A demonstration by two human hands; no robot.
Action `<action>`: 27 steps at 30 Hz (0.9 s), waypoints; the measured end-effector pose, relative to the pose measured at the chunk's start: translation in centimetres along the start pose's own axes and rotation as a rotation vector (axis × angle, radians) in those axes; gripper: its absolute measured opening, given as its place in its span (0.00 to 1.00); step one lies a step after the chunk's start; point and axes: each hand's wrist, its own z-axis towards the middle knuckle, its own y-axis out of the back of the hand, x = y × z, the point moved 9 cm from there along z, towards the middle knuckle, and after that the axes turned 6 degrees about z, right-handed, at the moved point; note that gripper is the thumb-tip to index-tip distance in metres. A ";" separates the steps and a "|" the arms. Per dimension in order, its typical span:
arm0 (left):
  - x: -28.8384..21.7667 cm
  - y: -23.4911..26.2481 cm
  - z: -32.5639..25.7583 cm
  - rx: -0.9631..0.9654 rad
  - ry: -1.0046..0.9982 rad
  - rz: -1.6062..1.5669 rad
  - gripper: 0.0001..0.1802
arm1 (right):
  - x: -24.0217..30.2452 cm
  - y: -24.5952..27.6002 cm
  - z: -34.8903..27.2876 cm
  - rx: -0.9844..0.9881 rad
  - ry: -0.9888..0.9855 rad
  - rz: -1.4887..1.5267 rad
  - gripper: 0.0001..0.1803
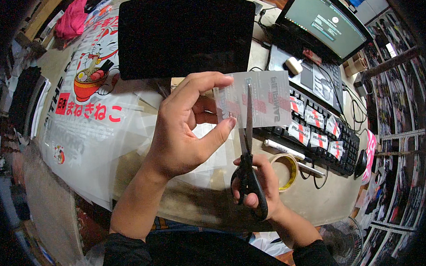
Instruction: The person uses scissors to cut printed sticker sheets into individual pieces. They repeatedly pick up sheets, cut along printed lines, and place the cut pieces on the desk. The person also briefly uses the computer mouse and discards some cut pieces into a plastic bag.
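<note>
My left hand pinches the left edge of a small translucent printed film sheet with grey lettering and red marks between thumb and fingers. The sheet is held up above the table. In my right hand are scissors with black handles, my fingers through the loops. Their blades point away from me and are slightly apart at the sheet. One blade passes in front of the film; the other is partly hidden behind it. Cut pieces of similar film lie in rows on a black keyboard at the right.
A roll of tape and a white marker lie beside the keyboard. Behind stand a laptop, a white earbud case and a large black panel. A printed plastic sheet covers the table's left side. A mouse sits far right.
</note>
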 end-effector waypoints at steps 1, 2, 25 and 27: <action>-0.1 -0.1 0.0 0.023 0.009 0.008 0.28 | 0.0 0.0 0.0 0.000 0.008 0.001 0.42; -0.1 -0.3 -0.1 0.046 0.018 0.016 0.29 | 0.0 0.0 0.0 -0.001 0.016 0.002 0.42; -0.7 -0.2 -0.1 -0.015 -0.052 0.047 0.27 | 0.0 0.4 0.1 -0.028 0.042 -0.122 0.39; -0.7 -0.2 -0.1 -0.018 -0.048 0.036 0.27 | 0.0 0.3 0.0 -0.026 0.041 -0.122 0.38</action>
